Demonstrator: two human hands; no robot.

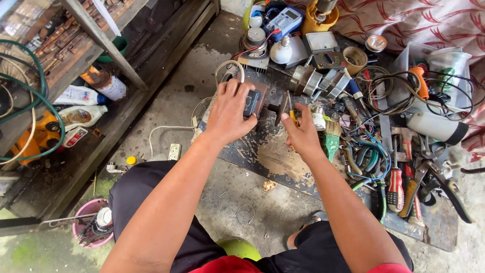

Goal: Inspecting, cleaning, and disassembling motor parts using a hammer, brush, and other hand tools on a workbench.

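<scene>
My left hand [230, 112] presses down on a small brown motor-like device with a dark block [254, 101] on a dark work board [262, 156] on the floor. A round disc [281, 108] sticks out of the device's right end on a short shaft. My right hand [303, 132] sits just right of the disc, fingers pinched on a small yellow-handled tool [293, 116] held against it. The tool's tip is hidden by the fingers.
Pliers and screwdrivers [399, 187] lie at the right with tangled wires [389, 96]. A green brush [331, 139], a multimeter [283, 21], a bulb [281, 50] and metal parts sit behind. A wooden shelf [76, 60] with bottles stands left. A pink tub [93, 225] is near my knee.
</scene>
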